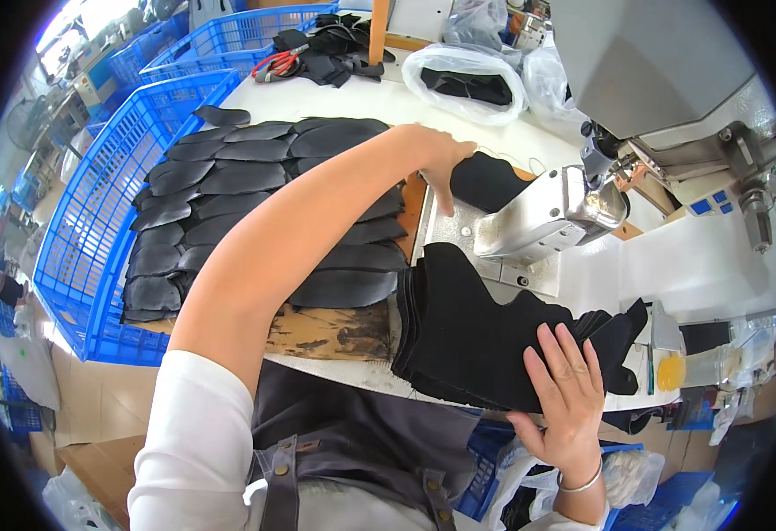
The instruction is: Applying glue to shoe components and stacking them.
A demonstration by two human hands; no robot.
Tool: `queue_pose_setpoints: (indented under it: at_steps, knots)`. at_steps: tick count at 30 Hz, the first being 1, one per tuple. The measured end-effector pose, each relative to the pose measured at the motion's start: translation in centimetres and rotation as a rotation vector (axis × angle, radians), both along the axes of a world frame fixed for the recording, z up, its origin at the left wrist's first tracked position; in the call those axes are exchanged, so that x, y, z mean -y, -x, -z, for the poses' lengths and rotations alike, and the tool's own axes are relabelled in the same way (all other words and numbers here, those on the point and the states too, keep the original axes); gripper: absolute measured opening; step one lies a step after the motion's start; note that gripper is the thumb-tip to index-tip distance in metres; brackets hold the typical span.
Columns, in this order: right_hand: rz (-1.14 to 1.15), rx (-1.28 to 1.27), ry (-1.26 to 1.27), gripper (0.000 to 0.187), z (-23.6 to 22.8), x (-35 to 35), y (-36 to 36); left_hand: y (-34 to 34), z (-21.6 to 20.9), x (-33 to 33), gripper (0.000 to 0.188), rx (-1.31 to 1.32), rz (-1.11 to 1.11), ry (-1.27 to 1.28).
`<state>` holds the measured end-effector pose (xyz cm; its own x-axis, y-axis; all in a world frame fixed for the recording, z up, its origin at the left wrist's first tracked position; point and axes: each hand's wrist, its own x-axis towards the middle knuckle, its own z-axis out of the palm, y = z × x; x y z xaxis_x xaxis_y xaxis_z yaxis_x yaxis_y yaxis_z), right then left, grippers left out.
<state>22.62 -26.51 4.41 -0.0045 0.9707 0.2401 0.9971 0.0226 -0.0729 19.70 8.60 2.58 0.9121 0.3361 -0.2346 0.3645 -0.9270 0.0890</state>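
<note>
My left arm reaches across the table, and my left hand (442, 165) is at the left edge of a dark fabric piece (490, 182) beside the sewing machine's metal arm (538, 217). Its thumb points down, apart from the forefinger; the other fingers are mostly hidden. My right hand (567, 396) lies with fingers stretched out on the near edge of a stack of black cut fabric pieces (485, 341). Left of the machine, rows of overlapping black curved pieces (242, 179) cover a wooden board (330, 333), partly behind my left forearm.
A blue plastic crate (96, 221) stands along the table's left side. Red-handled scissors (280, 62) lie by black scraps (335, 49) at the back. A white plastic-lined container (465, 84) holds dark material. The grey machine head (649, 62) overhangs the right side.
</note>
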Motion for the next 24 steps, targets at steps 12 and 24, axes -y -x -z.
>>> queue_pose_setpoints:
  at_steps: [12, 24]
  knots:
    - [-0.072, 0.065, -0.231, 0.038, 1.7, 0.9, 0.7, 11.0, -2.7, 0.7, 0.046, 0.438, 0.168, 0.011]
    - [-0.541, -0.122, -0.415, 0.015, 5.4, -4.0, 8.7, 29.1, 2.9, 5.3, 0.024, 0.409, 0.145, -0.296]
